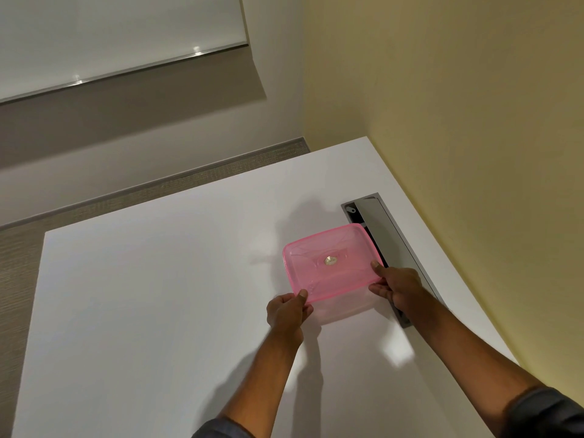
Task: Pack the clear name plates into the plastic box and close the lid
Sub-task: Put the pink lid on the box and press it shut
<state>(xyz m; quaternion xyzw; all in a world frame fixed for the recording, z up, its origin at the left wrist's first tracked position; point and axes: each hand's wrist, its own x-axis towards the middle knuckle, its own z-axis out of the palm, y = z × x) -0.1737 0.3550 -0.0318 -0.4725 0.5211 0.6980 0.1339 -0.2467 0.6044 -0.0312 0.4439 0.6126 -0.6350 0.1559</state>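
A clear plastic box stands on the white table with a translucent pink lid lying flat on top of it. My left hand grips the lid's near left corner, thumb on top. My right hand holds the right edge, thumb resting on the lid and fingers along the box side. A small gold sticker sits in the middle of the lid. I cannot make out any name plates through the plastic.
A grey metal cable slot is set into the table right of the box, partly under my right hand. A yellow wall runs along the table's right edge. Carpeted floor lies beyond the far and left edges.
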